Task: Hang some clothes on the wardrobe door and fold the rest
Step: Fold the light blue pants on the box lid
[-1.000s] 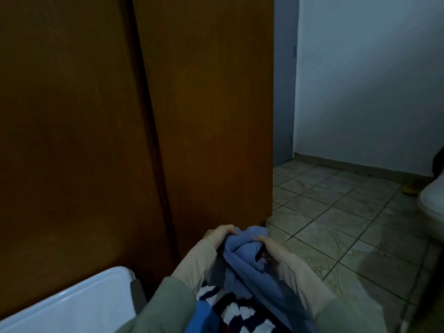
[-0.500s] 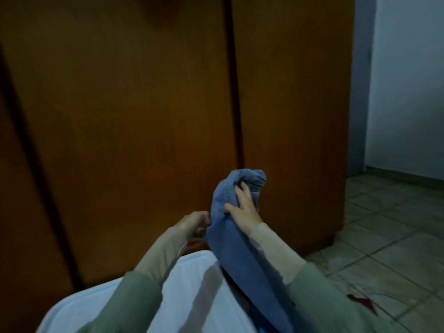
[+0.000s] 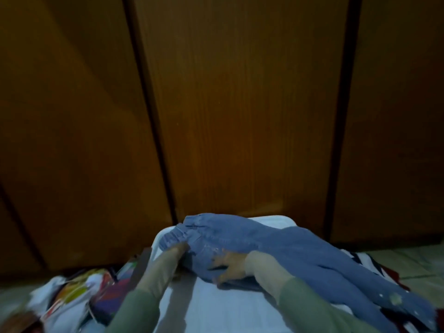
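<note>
Blue jeans point(image 3: 276, 246) lie across a white surface point(image 3: 216, 306), waistband end toward the wardrobe doors point(image 3: 240, 116) and legs trailing off to the right of the hands. On the denim just below the waistband, the right hand point(image 3: 230, 265) rests palm down, fingers spread and fairly straight, pressing the cloth rather than gripping it. To its left, the left hand point(image 3: 180, 248) reaches the waistband edge; its fingertips are against or under the gathered elastic, but blur and the fabric hide them, so I cannot tell whether they pinch it. Both arms wear olive sleeves with pale cuffs. Left of the left hand, past the edge of the white surface, sits a jumble of colourful printed cloth point(image 3: 72, 296). Right of the right hand, under the jeans' legs, a dark-and-white patterned garment point(image 3: 367, 260) shows.
</note>
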Motion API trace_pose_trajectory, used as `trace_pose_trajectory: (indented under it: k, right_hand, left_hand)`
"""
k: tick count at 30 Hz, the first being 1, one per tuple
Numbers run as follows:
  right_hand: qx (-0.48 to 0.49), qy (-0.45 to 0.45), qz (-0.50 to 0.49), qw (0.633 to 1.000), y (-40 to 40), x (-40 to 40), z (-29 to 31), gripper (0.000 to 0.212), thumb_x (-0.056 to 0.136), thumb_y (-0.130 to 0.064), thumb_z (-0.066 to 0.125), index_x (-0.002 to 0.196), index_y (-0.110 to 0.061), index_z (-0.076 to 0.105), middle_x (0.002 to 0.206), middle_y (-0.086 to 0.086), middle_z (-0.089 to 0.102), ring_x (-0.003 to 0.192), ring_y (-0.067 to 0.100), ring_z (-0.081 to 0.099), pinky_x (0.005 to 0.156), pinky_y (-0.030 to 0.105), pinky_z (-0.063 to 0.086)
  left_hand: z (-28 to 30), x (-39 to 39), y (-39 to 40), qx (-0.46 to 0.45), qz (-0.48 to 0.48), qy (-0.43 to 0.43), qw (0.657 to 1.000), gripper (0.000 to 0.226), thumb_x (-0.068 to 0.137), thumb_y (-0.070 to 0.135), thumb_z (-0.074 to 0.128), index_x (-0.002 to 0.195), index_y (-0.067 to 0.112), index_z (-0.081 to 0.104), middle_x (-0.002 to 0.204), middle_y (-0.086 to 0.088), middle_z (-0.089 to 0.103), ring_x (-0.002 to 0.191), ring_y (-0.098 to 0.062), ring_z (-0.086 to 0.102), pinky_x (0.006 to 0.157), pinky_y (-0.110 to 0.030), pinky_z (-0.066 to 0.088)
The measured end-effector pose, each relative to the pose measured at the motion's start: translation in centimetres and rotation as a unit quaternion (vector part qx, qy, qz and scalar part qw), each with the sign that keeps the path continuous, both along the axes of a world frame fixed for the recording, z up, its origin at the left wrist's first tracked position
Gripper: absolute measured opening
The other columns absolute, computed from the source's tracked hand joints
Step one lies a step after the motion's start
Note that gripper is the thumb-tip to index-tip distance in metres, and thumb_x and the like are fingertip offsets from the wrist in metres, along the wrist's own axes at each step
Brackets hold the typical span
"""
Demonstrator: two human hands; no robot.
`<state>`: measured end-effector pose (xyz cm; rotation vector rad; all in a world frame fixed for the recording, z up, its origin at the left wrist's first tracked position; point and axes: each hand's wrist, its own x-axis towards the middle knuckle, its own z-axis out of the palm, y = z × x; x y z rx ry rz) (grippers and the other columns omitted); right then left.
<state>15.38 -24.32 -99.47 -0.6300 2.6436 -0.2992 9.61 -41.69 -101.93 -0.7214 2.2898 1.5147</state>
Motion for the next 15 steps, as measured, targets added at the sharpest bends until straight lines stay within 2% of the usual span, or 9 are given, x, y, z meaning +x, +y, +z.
trace_pose_trajectory:
  k: [2,4,5,7,9,10,12,13,15]
  right_hand:
    - [-0.094,-0.036,-0.035,0.994,0.9,-0.5,-0.3,0.044,0.097,-0.033,0.048,0.139,-0.02,0.044,0.153,-0.002,0.029,0.14,0.02,0.024,0.113,0.03,0.013]
    - [-0.17,-0.04,-0.078,0.982,2.1,-0.6,-0.4,0.034,0.094,-0.017,0.054,0.128,-0.012,0.056,0.142,0.002,0.045,0.131,0.019,0.039,0.111,0.022,0.023]
    - [-0.182,-0.024,-0.107,0.977,2.9,-0.7,-0.3,0.033,0.091,-0.012,0.058,0.124,-0.011,0.058,0.136,0.004,0.05,0.126,0.02,0.045,0.11,0.026,0.03]
    - [-0.18,0.008,-0.151,0.972,4.6,-0.9,-0.5,0.04,0.087,-0.012,0.063,0.126,-0.012,0.054,0.131,0.006,0.053,0.122,0.022,0.049,0.104,0.028,0.037]
    - [-0.131,0.026,-0.18,0.974,6.2,-0.8,-0.9,0.045,0.088,-0.022,0.063,0.129,-0.013,0.048,0.132,0.006,0.051,0.121,0.022,0.048,0.099,0.026,0.037]
    - [-0.111,0.021,-0.19,0.975,6.9,-0.9,-1.1,0.045,0.088,-0.029,0.062,0.129,-0.014,0.048,0.131,0.006,0.051,0.119,0.022,0.048,0.098,0.026,0.037]
    - [-0.116,0.004,-0.213,0.97,7.7,-0.7,-1.5,0.046,0.087,-0.037,0.063,0.125,-0.017,0.051,0.127,0.005,0.053,0.115,0.021,0.05,0.096,0.028,0.039]
    - [-0.124,-0.002,-0.222,0.967,7.9,-0.6,-1.7,0.046,0.085,-0.039,0.064,0.125,-0.018,0.052,0.126,0.004,0.053,0.115,0.019,0.049,0.096,0.028,0.039]
    - [-0.133,-0.006,-0.226,0.965,8.0,-0.4,-2.0,0.047,0.083,-0.039,0.067,0.123,-0.019,0.052,0.127,0.001,0.052,0.115,0.017,0.048,0.097,0.026,0.038]
  left_hand:
    - [-0.4,0.1,1.0,-0.105,-0.01,-0.017,0.994,0.055,0.076,0.03,0.066,0.119,-0.001,0.052,0.121,-0.016,0.055,0.113,-0.032,0.05,0.094,-0.034,0.042]
    - [-0.6,0.0,2.2,-0.203,0.035,-0.021,0.978,0.063,0.085,0.031,0.06,0.136,0.002,0.038,0.14,-0.016,0.039,0.129,-0.029,0.036,0.102,-0.034,0.033]
    - [0.0,0.8,3.1,-0.236,0.056,-0.007,0.97,0.065,0.09,0.028,0.057,0.142,0.002,0.027,0.147,-0.015,0.028,0.135,-0.029,0.028,0.106,-0.037,0.03]
    - [1.5,2.6,5.4,-0.252,0.095,0.042,0.962,0.083,0.09,0.027,0.059,0.147,0.002,0.004,0.155,-0.015,0.005,0.141,-0.03,0.016,0.11,-0.044,0.026]
    - [1.1,3.0,7.0,-0.315,0.042,0.091,0.944,0.111,0.082,0.034,0.069,0.146,0.006,-0.018,0.155,-0.016,-0.017,0.145,-0.033,0.001,0.113,-0.049,0.02]
    - [0.8,3.2,7.4,-0.358,0.007,0.113,0.927,0.117,0.081,0.034,0.07,0.144,0.009,-0.025,0.154,-0.017,-0.023,0.145,-0.034,-0.006,0.113,-0.053,0.014]
    - [0.3,2.9,7.9,-0.456,-0.103,0.143,0.873,0.105,0.088,0.031,0.061,0.145,0.016,-0.025,0.153,-0.015,-0.025,0.143,-0.035,-0.014,0.113,-0.062,0.004]
    - [0.2,2.8,8.1,-0.499,-0.19,0.154,0.831,0.09,0.093,0.028,0.054,0.148,0.019,-0.017,0.155,-0.013,-0.023,0.143,-0.034,-0.016,0.111,-0.065,-0.002]
    - [-0.1,2.6,8.0,-0.523,-0.34,0.178,0.761,0.064,0.095,0.021,0.046,0.15,0.023,0.013,0.158,-0.007,-0.006,0.146,-0.029,-0.009,0.107,-0.066,-0.01]
